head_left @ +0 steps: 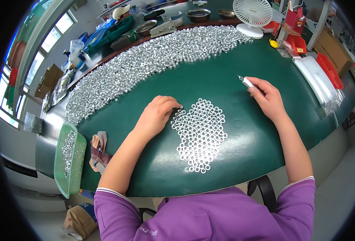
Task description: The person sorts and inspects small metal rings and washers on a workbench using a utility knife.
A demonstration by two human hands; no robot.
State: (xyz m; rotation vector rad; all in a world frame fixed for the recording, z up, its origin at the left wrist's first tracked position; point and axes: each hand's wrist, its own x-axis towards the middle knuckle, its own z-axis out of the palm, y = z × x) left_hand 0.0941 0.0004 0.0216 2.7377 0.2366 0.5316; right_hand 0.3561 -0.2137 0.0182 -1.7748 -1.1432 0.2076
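On the green table top lies a flat, one-layer patch of small silvery metal rings (201,134), packed side by side with their holes facing up. My left hand (155,115) rests at the upper left edge of this patch, its fingers pinched at a metal ring (181,107); the thumb side is partly hidden. Off to the right, my right hand (269,98) is raised above the table. It grips a small white-handled tool with a thin pointed metal tip (246,82), which points up and to the left, apart from the rings.
A long heap of loose metal rings (153,56) curves along the far side. At left stand a green basket (80,160) with metal parts and a crumpled cloth (100,150). A white fan (253,14), metal bowls (198,15), clear plastic bags (316,80) and a red tray (330,71) line the edges.
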